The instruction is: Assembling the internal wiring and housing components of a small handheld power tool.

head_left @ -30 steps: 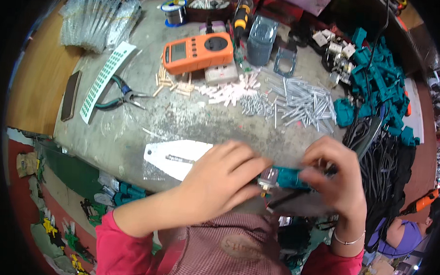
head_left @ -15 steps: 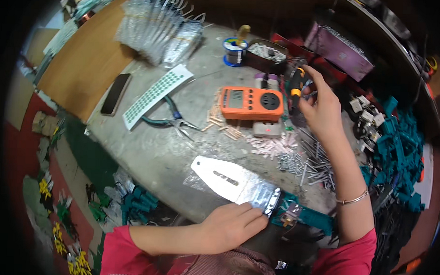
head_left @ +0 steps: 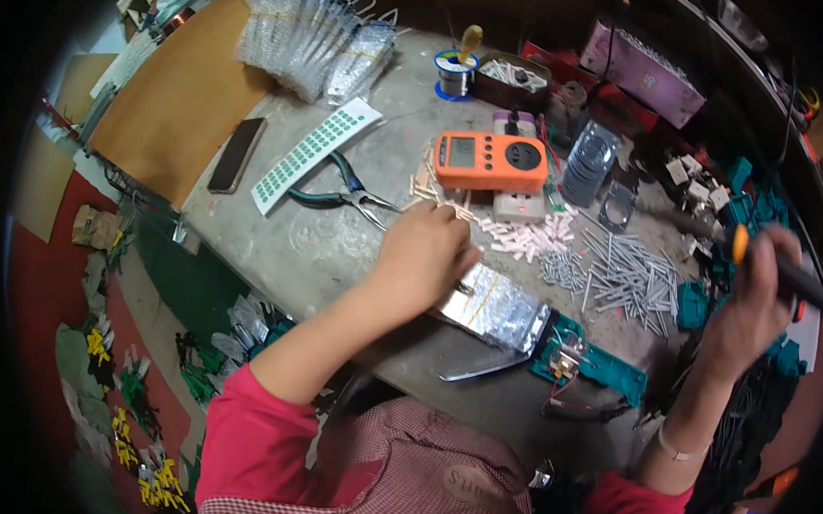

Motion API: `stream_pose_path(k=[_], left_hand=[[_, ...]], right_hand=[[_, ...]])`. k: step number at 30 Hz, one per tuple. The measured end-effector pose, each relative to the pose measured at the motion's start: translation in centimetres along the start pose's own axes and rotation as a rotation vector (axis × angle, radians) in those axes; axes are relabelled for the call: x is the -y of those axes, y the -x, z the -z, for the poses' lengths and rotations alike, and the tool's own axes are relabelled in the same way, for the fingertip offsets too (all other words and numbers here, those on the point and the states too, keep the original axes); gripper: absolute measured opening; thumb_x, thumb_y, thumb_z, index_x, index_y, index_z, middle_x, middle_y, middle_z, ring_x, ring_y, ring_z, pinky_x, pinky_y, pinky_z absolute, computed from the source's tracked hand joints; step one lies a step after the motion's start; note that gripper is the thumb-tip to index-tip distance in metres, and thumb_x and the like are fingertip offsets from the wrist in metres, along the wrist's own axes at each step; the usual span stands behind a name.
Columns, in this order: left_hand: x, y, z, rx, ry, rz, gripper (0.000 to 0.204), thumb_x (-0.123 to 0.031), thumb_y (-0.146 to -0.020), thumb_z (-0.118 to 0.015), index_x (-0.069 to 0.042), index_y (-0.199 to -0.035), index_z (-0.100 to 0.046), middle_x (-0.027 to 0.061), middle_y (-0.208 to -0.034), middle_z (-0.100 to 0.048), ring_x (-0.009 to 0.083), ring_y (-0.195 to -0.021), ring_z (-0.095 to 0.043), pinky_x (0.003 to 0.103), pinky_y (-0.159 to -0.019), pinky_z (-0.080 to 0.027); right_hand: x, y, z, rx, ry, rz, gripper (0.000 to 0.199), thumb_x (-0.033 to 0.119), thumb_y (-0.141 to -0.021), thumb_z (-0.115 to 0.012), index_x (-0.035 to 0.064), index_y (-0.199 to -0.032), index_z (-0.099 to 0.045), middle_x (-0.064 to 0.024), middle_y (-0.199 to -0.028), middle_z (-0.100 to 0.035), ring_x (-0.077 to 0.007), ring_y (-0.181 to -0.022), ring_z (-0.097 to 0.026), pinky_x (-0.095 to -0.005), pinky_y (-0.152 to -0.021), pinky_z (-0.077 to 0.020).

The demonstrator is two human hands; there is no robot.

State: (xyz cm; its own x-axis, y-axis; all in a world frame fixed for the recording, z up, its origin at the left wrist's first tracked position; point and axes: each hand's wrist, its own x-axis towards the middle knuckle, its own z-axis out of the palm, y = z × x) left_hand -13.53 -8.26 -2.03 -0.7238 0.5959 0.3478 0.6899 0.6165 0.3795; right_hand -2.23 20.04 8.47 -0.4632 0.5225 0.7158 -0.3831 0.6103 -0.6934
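My left hand [head_left: 424,257] is closed around the narrow end of a flat silver-white plate [head_left: 499,307], and hides that end. A black collar joins the plate to an open teal handle housing [head_left: 607,362] with wires and small parts [head_left: 566,360] inside. Beneath the plate's near side, a thin bent metal strip [head_left: 484,372] shows. At the right, my right hand [head_left: 754,305] grips a tool with a black handle and orange band [head_left: 741,243]. Its shaft points left and is blurred, so the exact kind of tool cannot be told.
Loose screws [head_left: 637,278] and pale tubes [head_left: 530,234] lie beyond the plate. An orange meter [head_left: 492,160], pliers [head_left: 350,196], a phone [head_left: 237,156] and a solder spool [head_left: 455,77] are farther back. Stacked dark plates [head_left: 591,162] and teal housings [head_left: 762,210] stand at the right.
My right hand has carried the tool from the back of the table to the right and nearer. My left hand has moved forward to the plate's narrow end; the plate has shifted away from me.
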Motion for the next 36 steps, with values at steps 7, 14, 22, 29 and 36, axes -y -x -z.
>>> stream_pose_path(k=[7,14,22,29,36], left_hand=[[1.5,-3.2,0.2,0.437,0.145,0.122,0.018,-0.017,-0.084,-0.069,0.0,-0.087,-0.07,0.0172,-0.08,-0.069,0.0306,-0.073,-0.066,0.039,-0.068,-0.051],[2.0,-4.4,0.3,0.557,0.182,0.106,0.024,-0.022,-0.084,-0.07,0.002,-0.086,-0.071,0.0171,-0.078,-0.069,0.0276,-0.072,-0.066,0.04,-0.068,-0.05],[-7.0,2.8,3.9,-0.077,0.26,0.144,0.005,-0.001,-0.087,-0.062,0.0,-0.086,-0.057,0.0037,-0.069,-0.054,0.0094,-0.062,-0.053,0.026,-0.056,-0.043],[-11.1,6.4,1.3,-0.064,0.227,-0.321,0.026,0.003,-0.065,-0.076,-0.005,-0.087,-0.066,0.0064,-0.073,-0.053,0.0251,-0.061,-0.053,0.035,-0.053,-0.042],[-12.0,6.3,-0.9,-0.139,0.297,-0.284,0.026,0.004,-0.064,-0.076,-0.003,-0.088,-0.066,0.0066,-0.072,-0.053,0.0247,-0.061,-0.053,0.035,-0.053,-0.042]], right_hand=[[1.6,11.0,7.9,-0.133,-0.431,-0.287,0.034,0.037,-0.096,-0.056,0.0057,-0.092,-0.044,0.0034,-0.051,-0.037,-0.0045,-0.044,-0.038,-0.0168,-0.042,-0.0298],[-1.6,14.6,7.7,-0.182,-0.358,-0.274,0.042,0.037,-0.091,-0.06,-0.0017,-0.086,-0.044,-0.0032,-0.066,-0.039,-0.0053,-0.041,-0.033,-0.0191,-0.038,-0.0258],[-1.0,14.5,7.9,-0.177,-0.29,-0.336,0.045,0.041,-0.09,-0.062,-0.0011,-0.086,-0.047,-0.0014,-0.058,-0.04,-0.0049,-0.039,-0.034,-0.0191,-0.038,-0.0288],[-0.9,14.9,7.1,-0.108,-0.222,-0.255,0.052,0.048,-0.089,-0.065,-0.0004,-0.085,-0.046,0.0031,-0.05,-0.037,-0.0072,-0.039,-0.04,-0.0205,-0.041,-0.0343],[-1.6,15.5,6.7,-0.184,-0.193,-0.196,0.05,0.046,-0.09,-0.064,0.0001,-0.085,-0.044,0.0005,-0.053,-0.038,-0.0083,-0.041,-0.041,-0.0211,-0.042,-0.0353]])
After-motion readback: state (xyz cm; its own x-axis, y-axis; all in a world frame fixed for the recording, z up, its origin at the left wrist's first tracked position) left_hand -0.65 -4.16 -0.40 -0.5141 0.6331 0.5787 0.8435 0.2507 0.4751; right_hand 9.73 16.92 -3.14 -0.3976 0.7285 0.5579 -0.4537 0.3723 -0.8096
